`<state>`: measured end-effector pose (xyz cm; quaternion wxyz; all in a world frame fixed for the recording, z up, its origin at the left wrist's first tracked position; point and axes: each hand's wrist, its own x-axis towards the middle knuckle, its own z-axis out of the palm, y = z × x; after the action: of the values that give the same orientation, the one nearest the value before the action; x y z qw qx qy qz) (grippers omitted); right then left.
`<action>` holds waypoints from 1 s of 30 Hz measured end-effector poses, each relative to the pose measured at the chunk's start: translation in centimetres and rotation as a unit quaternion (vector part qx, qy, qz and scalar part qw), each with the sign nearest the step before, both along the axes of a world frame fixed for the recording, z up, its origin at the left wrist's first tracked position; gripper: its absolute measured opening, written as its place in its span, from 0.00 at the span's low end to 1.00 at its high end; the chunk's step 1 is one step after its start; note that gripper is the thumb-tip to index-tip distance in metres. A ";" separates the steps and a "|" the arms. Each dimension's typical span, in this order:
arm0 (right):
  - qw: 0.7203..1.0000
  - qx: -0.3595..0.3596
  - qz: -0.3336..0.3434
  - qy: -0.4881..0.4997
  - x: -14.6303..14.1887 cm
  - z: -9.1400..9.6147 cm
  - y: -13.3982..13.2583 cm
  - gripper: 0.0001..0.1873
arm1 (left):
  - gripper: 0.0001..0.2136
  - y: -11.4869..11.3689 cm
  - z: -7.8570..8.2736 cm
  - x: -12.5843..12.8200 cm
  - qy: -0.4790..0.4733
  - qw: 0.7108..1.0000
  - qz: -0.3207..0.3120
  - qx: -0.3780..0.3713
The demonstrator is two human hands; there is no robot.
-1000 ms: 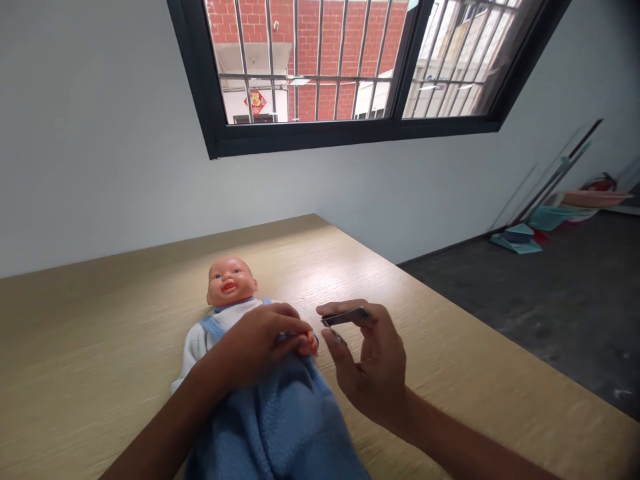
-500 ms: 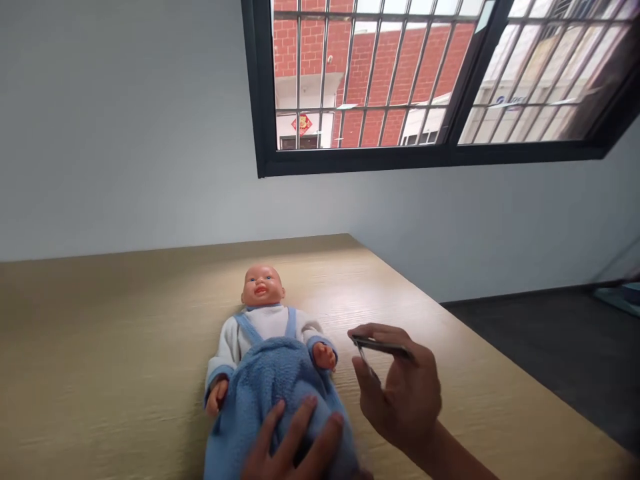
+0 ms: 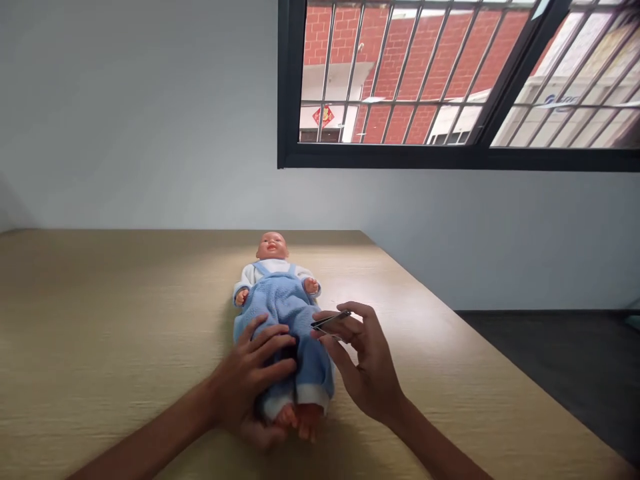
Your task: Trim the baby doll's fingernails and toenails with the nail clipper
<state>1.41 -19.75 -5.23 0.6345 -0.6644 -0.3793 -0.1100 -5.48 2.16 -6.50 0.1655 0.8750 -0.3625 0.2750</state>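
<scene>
A baby doll (image 3: 279, 293) in a white shirt and blue fleece overalls lies on its back on the wooden table (image 3: 125, 320), head toward the wall. My left hand (image 3: 255, 373) wraps around the doll's left leg, fingers over the blue cloth and thumb under near the bare feet. My right hand (image 3: 363, 363) hovers beside the doll's other leg, pinching a small metal nail clipper (image 3: 330, 321) between thumb and forefinger, its tip close to my left fingers.
The table's right edge runs diagonally to the near right, with dark floor (image 3: 550, 360) beyond. A grey wall and a black-framed barred window (image 3: 450, 87) stand behind the table.
The view has pulled back so the whole doll shows. My left hand slid from the doll's hand down to its leg. My right hand brought the clipper toward the legs.
</scene>
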 end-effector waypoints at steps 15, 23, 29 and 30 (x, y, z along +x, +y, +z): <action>0.992 -0.088 0.069 -0.056 -2.1 -1.9 0.1 0.21 | 0.23 1.1 -1.0 -0.9 -0.052 0.990 0.088 -0.102; 0.980 -0.062 0.111 -0.152 -2.4 -1.5 -0.7 0.23 | 0.12 -0.7 -1.1 -2.0 -0.047 0.989 0.085 -0.114; 0.971 -0.080 0.126 -0.184 -2.4 -0.9 -0.5 0.22 | 0.14 -0.9 -1.4 -2.0 -0.043 0.986 0.082 -0.138; 0.973 -0.076 0.121 -0.179 -2.5 -0.7 -0.4 0.21 | 0.14 -1.0 -1.4 -2.0 -0.044 0.986 0.083 -0.140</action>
<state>-1.06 -20.16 -5.97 0.5121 -0.6296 -0.5717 -0.1207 -7.49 1.21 -7.88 0.2467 0.8573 -0.2531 0.3744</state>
